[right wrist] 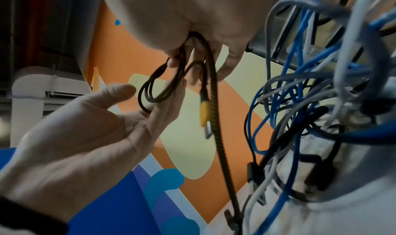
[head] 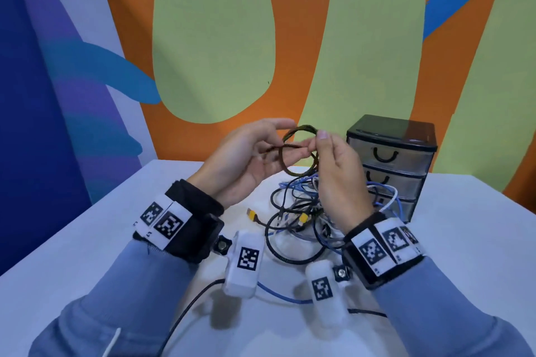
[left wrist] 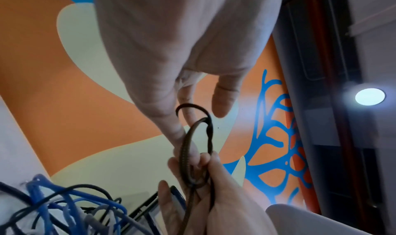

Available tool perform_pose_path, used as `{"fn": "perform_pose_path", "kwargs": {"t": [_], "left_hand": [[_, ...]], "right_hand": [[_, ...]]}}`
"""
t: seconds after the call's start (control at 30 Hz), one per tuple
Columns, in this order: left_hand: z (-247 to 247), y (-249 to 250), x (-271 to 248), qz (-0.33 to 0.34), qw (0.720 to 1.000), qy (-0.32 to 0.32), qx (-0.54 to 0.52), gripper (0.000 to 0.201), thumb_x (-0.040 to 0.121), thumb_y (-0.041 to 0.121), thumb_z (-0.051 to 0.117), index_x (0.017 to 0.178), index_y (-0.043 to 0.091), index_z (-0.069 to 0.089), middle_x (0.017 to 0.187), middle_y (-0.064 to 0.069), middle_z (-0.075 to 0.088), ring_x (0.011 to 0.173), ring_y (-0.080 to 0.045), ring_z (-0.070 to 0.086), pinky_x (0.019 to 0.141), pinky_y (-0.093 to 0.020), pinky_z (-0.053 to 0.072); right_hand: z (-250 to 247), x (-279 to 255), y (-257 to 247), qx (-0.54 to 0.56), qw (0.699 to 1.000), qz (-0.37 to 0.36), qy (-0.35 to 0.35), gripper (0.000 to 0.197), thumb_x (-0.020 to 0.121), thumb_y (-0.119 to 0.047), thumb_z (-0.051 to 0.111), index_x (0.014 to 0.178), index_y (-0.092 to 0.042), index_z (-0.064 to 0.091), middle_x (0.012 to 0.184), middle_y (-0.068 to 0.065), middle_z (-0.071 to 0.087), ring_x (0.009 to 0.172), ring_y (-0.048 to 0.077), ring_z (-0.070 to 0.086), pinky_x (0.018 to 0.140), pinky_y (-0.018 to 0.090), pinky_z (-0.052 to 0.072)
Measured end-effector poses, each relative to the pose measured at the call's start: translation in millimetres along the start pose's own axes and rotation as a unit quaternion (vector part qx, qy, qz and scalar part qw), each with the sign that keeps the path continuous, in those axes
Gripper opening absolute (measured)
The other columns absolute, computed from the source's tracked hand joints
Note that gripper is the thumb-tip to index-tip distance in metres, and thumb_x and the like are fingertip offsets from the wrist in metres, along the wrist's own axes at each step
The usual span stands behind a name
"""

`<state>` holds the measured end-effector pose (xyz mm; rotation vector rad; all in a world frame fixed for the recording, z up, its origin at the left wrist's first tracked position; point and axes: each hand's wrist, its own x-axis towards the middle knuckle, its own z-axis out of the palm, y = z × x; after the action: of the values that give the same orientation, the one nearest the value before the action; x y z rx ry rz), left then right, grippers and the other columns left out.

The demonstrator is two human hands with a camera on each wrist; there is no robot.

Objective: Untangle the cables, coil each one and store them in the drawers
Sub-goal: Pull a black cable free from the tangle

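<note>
A black-and-yellow braided cable [head: 298, 151] is looped into a small coil above the table, between both hands. My right hand [head: 317, 143] pinches the coil at its right side with thumb and fingers. In the right wrist view the braided cable [right wrist: 154, 89] hangs from those fingers [right wrist: 227, 61], with its yellow plug [right wrist: 204, 110] dangling. My left hand [head: 261, 151] is palm up with fingers nearly straight, and the coil's left side lies across its fingertips [right wrist: 169, 99]. In the left wrist view the loop [left wrist: 185, 154] runs past my left fingers [left wrist: 186, 118]. The braided cable's tail drops into the tangle [head: 304, 211].
A heap of blue, white, grey and black cables lies mid-table, with another yellow plug [head: 251, 214] at its left. A small black three-drawer unit [head: 391, 153], drawers closed, stands at the back right against the painted wall. The white table [head: 87, 240] is bare on the left.
</note>
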<state>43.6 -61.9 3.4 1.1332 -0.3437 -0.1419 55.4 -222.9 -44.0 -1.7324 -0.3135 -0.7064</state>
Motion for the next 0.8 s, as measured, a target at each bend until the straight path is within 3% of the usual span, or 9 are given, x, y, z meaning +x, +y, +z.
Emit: {"fn": "perform_pose_path", "kwargs": {"t": [0.07, 0.17, 0.27, 0.33, 0.43, 0.47, 0.57, 0.7, 0.8], "left_hand": [[2.6, -1.5, -2.8, 0.015, 0.998, 0.0, 0.053, 0.042, 0.097, -0.01, 0.055, 0.138, -0.002, 0.054, 0.119, -0.04, 0.069, 0.112, -0.041, 0.072, 0.104, -0.042, 0.058], [1.4, -8.2, -2.5, 0.06, 0.982, -0.004, 0.182, 0.053, 0.088, -0.012, 0.074, 0.135, 0.009, 0.058, 0.108, -0.033, 0.074, 0.097, -0.034, 0.073, 0.097, -0.043, 0.061], [-1.8, -8.6, -1.8, 0.115, 0.953, -0.007, 0.281, 0.054, 0.083, -0.009, 0.081, 0.126, 0.018, 0.061, 0.094, -0.022, 0.077, 0.086, -0.028, 0.074, 0.089, -0.041, 0.061], [-1.9, -8.7, -1.5, 0.165, 0.916, -0.007, 0.366, 0.049, 0.085, -0.005, 0.078, 0.12, 0.025, 0.061, 0.09, -0.015, 0.078, 0.082, -0.028, 0.072, 0.085, -0.041, 0.06], [-0.2, -14.1, -0.8, 0.228, 0.822, 0.008, 0.521, 0.037, 0.087, 0.004, 0.07, 0.109, 0.033, 0.063, 0.077, 0.001, 0.07, 0.072, -0.021, 0.061, 0.071, -0.038, 0.052], [0.4, -15.4, -0.7, 0.238, 0.805, 0.011, 0.543, 0.032, 0.087, 0.008, 0.072, 0.107, 0.032, 0.064, 0.074, 0.004, 0.068, 0.069, -0.018, 0.058, 0.07, -0.038, 0.051], [-1.7, -17.0, 1.4, 0.257, 0.793, 0.023, 0.553, 0.021, 0.086, 0.018, 0.081, 0.1, 0.029, 0.07, 0.072, 0.006, 0.07, 0.068, -0.016, 0.06, 0.07, -0.038, 0.052], [-6.4, -21.6, 5.1, 0.296, 0.76, 0.042, 0.577, 0.009, 0.09, 0.019, 0.081, 0.094, 0.026, 0.077, 0.076, 0.008, 0.073, 0.07, -0.014, 0.061, 0.07, -0.039, 0.052], [-7.7, -26.9, 7.5, 0.343, 0.724, 0.041, 0.597, 0.005, 0.092, 0.019, 0.079, 0.093, 0.024, 0.079, 0.084, 0.011, 0.073, 0.076, -0.011, 0.062, 0.072, -0.04, 0.052]], "right_hand": [[-0.6, -0.4, 0.1, 0.006, 1.0, -0.009, -0.01, 0.042, 0.113, -0.036, 0.038, 0.082, -0.017, 0.058, 0.073, -0.002, 0.064, 0.07, 0.014, 0.059, 0.071, 0.037, 0.047], [-0.2, 0.0, 2.6, 0.025, 1.0, -0.007, -0.011, 0.042, 0.113, -0.034, 0.041, 0.084, -0.012, 0.061, 0.065, 0.007, 0.06, 0.061, 0.022, 0.055, 0.062, 0.035, 0.045], [1.0, 1.3, 4.4, 0.064, 0.998, 0.022, -0.014, 0.04, 0.113, -0.033, 0.044, 0.087, -0.01, 0.064, 0.061, 0.001, 0.056, 0.054, 0.016, 0.051, 0.055, 0.03, 0.043], [0.9, 2.0, 4.7, 0.078, 0.996, 0.032, -0.013, 0.039, 0.112, -0.034, 0.045, 0.087, -0.012, 0.065, 0.058, 0.0, 0.053, 0.051, 0.015, 0.05, 0.055, 0.031, 0.042], [1.0, 2.0, 4.9, 0.067, 0.997, 0.026, -0.02, 0.038, 0.111, -0.037, 0.047, 0.088, -0.014, 0.066, 0.056, -0.001, 0.048, 0.052, 0.016, 0.048, 0.057, 0.037, 0.043], [1.3, 1.8, 4.9, 0.066, 0.997, 0.027, -0.022, 0.038, 0.111, -0.037, 0.047, 0.087, -0.013, 0.066, 0.056, -0.004, 0.047, 0.053, 0.016, 0.047, 0.058, 0.039, 0.044], [2.7, 1.6, 6.0, 0.076, 0.996, 0.048, -0.023, 0.039, 0.111, -0.037, 0.047, 0.084, -0.015, 0.066, 0.055, -0.008, 0.052, 0.052, 0.012, 0.049, 0.059, 0.034, 0.044], [4.8, 2.1, 11.4, 0.088, 0.992, 0.081, -0.037, 0.041, 0.111, -0.036, 0.047, 0.081, -0.016, 0.066, 0.056, -0.008, 0.051, 0.05, 0.009, 0.049, 0.06, 0.035, 0.045], [5.3, 3.7, 12.9, 0.144, 0.981, 0.122, -0.047, 0.039, 0.112, -0.03, 0.046, 0.084, -0.011, 0.066, 0.055, -0.006, 0.05, 0.049, 0.011, 0.047, 0.056, 0.029, 0.042]]}}
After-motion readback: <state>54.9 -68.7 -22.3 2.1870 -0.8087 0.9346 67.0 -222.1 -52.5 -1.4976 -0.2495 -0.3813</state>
